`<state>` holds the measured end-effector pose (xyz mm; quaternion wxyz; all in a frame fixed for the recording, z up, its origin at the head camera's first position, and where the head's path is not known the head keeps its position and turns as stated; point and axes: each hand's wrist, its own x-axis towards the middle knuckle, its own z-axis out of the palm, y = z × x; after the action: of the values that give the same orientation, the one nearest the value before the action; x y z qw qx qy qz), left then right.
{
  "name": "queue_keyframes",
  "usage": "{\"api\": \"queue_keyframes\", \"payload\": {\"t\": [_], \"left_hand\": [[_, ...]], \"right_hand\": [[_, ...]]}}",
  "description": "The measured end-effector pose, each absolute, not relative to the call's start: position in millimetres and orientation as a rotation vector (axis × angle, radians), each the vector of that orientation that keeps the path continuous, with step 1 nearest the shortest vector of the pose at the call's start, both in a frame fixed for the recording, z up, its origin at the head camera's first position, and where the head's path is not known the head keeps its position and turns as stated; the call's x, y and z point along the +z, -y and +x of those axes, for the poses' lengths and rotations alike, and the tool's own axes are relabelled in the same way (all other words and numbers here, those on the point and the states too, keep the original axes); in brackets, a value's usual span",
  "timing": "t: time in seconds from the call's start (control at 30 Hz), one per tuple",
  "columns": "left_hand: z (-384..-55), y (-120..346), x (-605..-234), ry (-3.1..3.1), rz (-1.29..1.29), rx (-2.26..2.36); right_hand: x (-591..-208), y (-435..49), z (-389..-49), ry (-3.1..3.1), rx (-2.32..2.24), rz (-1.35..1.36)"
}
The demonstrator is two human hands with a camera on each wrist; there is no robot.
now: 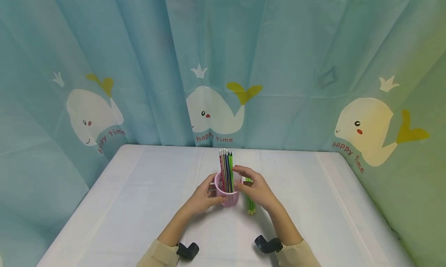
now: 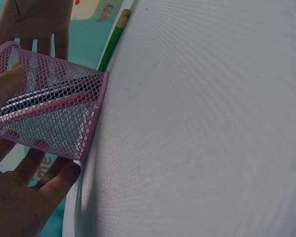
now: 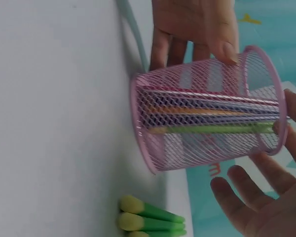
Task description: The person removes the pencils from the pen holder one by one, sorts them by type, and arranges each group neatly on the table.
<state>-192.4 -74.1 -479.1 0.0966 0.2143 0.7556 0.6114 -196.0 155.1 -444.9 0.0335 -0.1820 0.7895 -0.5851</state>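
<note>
A pink mesh pencil cup [image 1: 229,200] stands upright on the white table, holding a bunch of pencils [image 1: 225,170]. The pencils lean toward the left of the cup and include dark, red and green ones. My left hand [image 1: 202,197] grips the cup from its left, thumb across the front and fingers behind. On the cup's right, my right hand [image 1: 257,187] has its thumb and index finger at the rim by a green pencil [image 3: 212,129]. Its other fingers [image 3: 271,175] spread loosely beside the mesh. Green pencils [image 1: 251,205] with pale ends lie under that hand.
The white table [image 1: 139,216] extends around the cup. A blue-green curtain [image 1: 296,65] printed with whales hangs behind and at the sides. Black devices [image 1: 268,244] are worn at both wrists by the beige sleeves [image 1: 297,255].
</note>
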Motion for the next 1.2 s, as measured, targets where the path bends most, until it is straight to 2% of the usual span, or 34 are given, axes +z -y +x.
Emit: {"api": "queue_keyframes", "payload": {"t": [0.17, 0.53, 1.2], "left_hand": [[-192.7, 74.1, -480.0, -2.245, 0.633, 1.801], [-193.0, 75.0, -480.4, -2.248, 0.617, 1.797], [-193.6, 74.9, -481.1, -2.256, 0.627, 1.798]], "right_hand": [[-452.3, -152.5, -196.1, -2.406, -1.779, -0.685], [-454.3, -147.0, -195.0, -2.479, -1.755, -0.75], [-448.4, -153.6, -198.7, -2.521, -1.876, -0.751]]}}
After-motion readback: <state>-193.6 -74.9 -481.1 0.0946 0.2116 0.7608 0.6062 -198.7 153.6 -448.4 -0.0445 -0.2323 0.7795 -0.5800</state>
